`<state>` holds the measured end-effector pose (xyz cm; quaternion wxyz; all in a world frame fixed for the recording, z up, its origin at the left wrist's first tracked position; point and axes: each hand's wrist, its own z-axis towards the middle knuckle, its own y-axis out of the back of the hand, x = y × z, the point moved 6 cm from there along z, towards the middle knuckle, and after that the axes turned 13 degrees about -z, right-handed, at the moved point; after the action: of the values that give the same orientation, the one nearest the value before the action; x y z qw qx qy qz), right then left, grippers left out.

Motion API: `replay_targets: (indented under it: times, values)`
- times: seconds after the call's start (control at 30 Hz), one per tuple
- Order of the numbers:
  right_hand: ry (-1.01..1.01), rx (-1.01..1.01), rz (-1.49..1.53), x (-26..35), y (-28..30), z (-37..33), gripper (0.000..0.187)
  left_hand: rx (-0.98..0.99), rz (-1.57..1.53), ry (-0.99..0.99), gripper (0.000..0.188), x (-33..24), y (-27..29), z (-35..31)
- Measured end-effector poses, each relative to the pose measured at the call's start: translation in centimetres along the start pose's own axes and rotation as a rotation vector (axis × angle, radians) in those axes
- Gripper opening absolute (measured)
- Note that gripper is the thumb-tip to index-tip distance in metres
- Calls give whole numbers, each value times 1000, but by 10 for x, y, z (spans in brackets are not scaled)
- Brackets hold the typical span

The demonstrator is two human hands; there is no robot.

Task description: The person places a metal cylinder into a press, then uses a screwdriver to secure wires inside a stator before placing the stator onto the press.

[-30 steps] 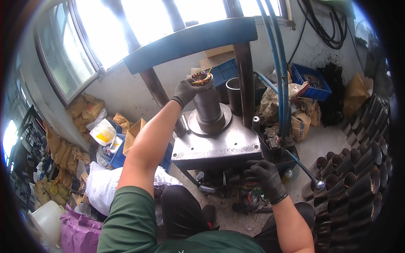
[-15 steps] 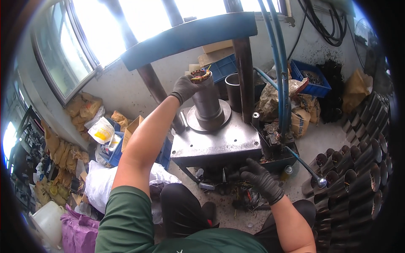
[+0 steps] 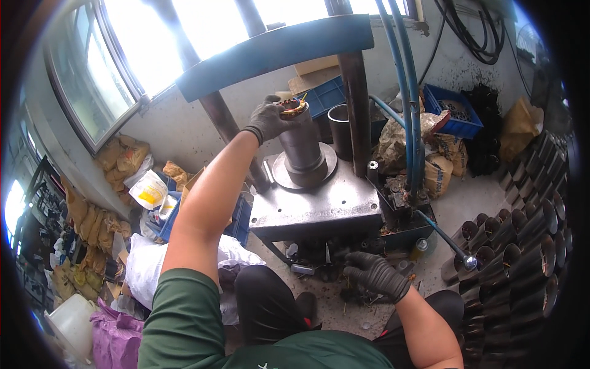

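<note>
A grey metal cylinder (image 3: 302, 144) stands upright on a round plate (image 3: 279, 175) on the press table. In its upper end sits a wound coil ring (image 3: 292, 110) with red and yellow wires. My left hand (image 3: 269, 121), in a dark grey glove, grips the cylinder's upper left rim, with one finger raised; the far fingers are partly hidden. My right hand (image 3: 378, 275), gloved alike, hangs in front of the table's near edge, below its top. Its fingers are loosely bent and apart, and nothing shows in them.
A blue crossbar (image 3: 276, 52) on posts spans above the table (image 3: 313, 206). Another tube (image 3: 339, 132) stands behind right. A lever with a metal knob (image 3: 469, 263) juts out at right, near rows of dark tubes (image 3: 510, 258). Bags and a blue crate (image 3: 236, 224) lie left.
My left hand has shifted slightly higher around the cylinder's rim, one finger lifting. My right hand has dropped a little lower, away from the table edge. The cylinder stays in place.
</note>
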<state>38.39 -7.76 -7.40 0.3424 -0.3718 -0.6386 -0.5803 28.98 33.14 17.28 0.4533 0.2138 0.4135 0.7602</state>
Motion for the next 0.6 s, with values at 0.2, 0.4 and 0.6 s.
replay_targets:
  times: [0.2, 0.4, 0.6]
  values:
    - [141, -54, -287, 12, 4, -7, 56, 439, -131, 269, 69, -9, 2, 20]
    - [185, -14, -314, 18, 3, -12, 52, 603, -114, 344, 71, -5, -8, 34]
    - [223, 21, -348, 25, 3, -17, 45, 696, -221, 386, 82, 12, -28, 44]
